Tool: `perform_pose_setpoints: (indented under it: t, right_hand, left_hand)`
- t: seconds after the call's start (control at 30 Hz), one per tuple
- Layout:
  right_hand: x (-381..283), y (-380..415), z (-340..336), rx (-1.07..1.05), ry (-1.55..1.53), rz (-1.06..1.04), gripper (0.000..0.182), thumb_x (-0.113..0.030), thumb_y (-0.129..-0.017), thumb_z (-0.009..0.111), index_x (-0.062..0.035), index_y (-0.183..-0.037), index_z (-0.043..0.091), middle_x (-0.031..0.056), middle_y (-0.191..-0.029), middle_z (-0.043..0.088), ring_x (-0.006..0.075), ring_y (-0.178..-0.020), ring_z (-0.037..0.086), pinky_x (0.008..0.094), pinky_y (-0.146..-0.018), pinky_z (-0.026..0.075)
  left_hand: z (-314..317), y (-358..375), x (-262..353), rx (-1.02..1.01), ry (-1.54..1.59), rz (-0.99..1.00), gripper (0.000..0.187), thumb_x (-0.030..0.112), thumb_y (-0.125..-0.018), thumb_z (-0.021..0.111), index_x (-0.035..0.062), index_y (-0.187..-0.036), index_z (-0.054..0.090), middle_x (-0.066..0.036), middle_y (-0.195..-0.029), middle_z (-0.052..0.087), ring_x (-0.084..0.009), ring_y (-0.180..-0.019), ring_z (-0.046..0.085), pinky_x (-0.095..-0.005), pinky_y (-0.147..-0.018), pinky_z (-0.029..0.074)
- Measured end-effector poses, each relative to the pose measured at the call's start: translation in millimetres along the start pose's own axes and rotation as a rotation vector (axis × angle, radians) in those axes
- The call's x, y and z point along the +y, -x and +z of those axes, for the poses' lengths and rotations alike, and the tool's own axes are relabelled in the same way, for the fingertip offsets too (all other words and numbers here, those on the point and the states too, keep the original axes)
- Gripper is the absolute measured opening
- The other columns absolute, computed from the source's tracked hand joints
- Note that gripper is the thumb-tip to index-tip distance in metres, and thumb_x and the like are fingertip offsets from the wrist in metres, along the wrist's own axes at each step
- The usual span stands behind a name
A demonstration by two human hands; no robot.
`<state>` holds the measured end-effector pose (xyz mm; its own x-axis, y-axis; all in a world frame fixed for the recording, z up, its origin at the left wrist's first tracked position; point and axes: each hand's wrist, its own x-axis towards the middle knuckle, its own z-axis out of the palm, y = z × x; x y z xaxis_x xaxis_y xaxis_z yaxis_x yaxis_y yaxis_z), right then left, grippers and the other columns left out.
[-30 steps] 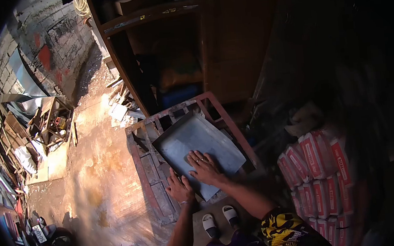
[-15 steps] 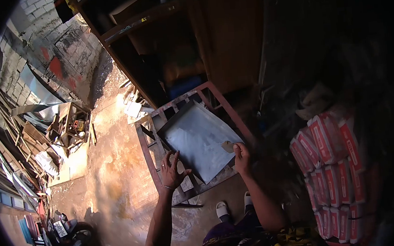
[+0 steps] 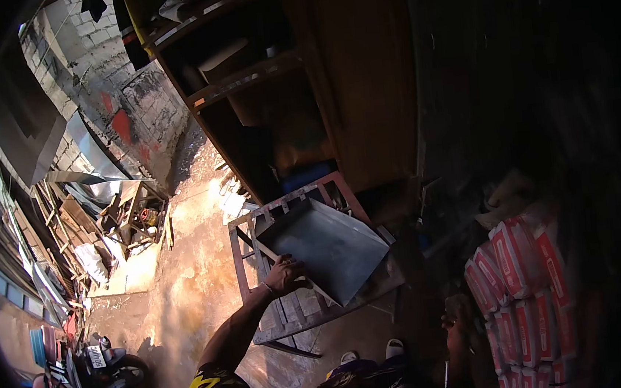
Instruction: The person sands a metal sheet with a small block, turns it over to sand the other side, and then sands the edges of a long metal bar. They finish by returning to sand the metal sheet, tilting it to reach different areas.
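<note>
A shallow sheet-metal tray [image 3: 323, 248] with raised edges lies at a slant on a slatted frame stand [image 3: 357, 301]. My left hand [image 3: 286, 274] is closed over the tray's near left edge. Off to the right, in deep shadow, my right hand [image 3: 454, 319] is away from the tray with its fingers curled. A thin pale strip [image 3: 446, 378] shows below that hand, but I cannot make out what it is or whether the hand holds it.
Stacked red-and-white packages [image 3: 516, 265] stand at the right. Beyond the stand rises a dark wooden cabinet [image 3: 367, 78] with open shelves. Scrap wood [image 3: 80, 218] leans at the left, above a parked motorcycle [image 3: 119, 369]. My slippers [image 3: 394, 348] are on the floor.
My right hand has left the tray and dropped to the right; the small flat tan piece in it earlier no longer shows. My left hand has gone from spread fingers to gripping the tray's edge.
</note>
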<state>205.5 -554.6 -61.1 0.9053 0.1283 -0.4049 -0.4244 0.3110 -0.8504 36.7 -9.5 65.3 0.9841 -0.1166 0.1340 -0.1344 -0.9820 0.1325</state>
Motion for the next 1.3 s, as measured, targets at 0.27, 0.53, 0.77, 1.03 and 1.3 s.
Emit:
perform_pose_setpoints:
  t: [0.27, 0.53, 0.77, 1.03, 1.3]
  right_hand:
    - [29, -50, -37, -0.065, 0.111, -0.156, 0.055, -0.029, -0.109, 0.059, -0.0177, -0.159, 0.039, 0.0096, -0.152, 0.048, 0.0232, -0.102, 0.066, 0.0324, -0.071, 0.055]
    - [27, -18, -101, 0.037, 0.018, -0.133, 0.058, -0.027, -0.103, 0.068, -0.016, -0.155, 0.047, 0.0116, -0.152, 0.051, 0.03, -0.127, 0.059, 0.0449, -0.101, 0.055]
    - [89, -12, -188, -0.122, 0.2, -0.465, 0.039, -0.027, -0.11, 0.054, -0.0067, -0.143, 0.057, 0.0094, -0.127, 0.065, 0.0222, -0.102, 0.066, 0.0309, -0.074, 0.057]
    - [90, 0, -112, 0.051, -0.144, -0.018, 0.037, -0.032, -0.111, 0.055, -0.0214, -0.146, 0.055, 0.0063, -0.123, 0.065, 0.0167, -0.095, 0.065, 0.0336, -0.075, 0.052]
    - [36, 34, -16, 0.18, -0.026, -0.026, 0.049, -0.038, -0.105, 0.065, -0.0172, -0.147, 0.053, 0.0043, -0.115, 0.067, 0.0199, -0.08, 0.068, 0.0335, -0.069, 0.049]
  left_hand:
    - [-123, -159, 51, 0.458, 0.432, -0.39, 0.06, 0.06, -0.091, 0.076, 0.0037, -0.109, 0.072, -0.012, -0.092, 0.075, -0.0298, -0.088, 0.074, -0.0435, -0.074, 0.054]
    - [-65, -108, -76, 0.49, 1.49, -0.712, 0.103, 0.072, -0.1, 0.054, -0.005, -0.164, 0.027, -0.023, -0.169, 0.031, -0.0329, -0.153, 0.036, -0.0429, -0.124, 0.035]
    - [1, -49, 4, 0.648, 1.77, -1.012, 0.086, 0.069, -0.094, 0.067, 0.0051, -0.151, 0.052, -0.013, -0.152, 0.054, -0.0281, -0.131, 0.056, -0.0446, -0.113, 0.046]
    - [25, -22, -37, 0.452, 1.717, -1.066, 0.1, 0.075, -0.094, 0.062, 0.0079, -0.163, 0.037, -0.014, -0.169, 0.036, -0.0331, -0.15, 0.041, -0.0515, -0.121, 0.037]
    - [87, -11, -98, 0.254, 1.725, -0.945, 0.099, 0.074, -0.098, 0.053, 0.0071, -0.167, 0.029, -0.012, -0.174, 0.028, -0.0304, -0.155, 0.034, -0.0506, -0.125, 0.029]
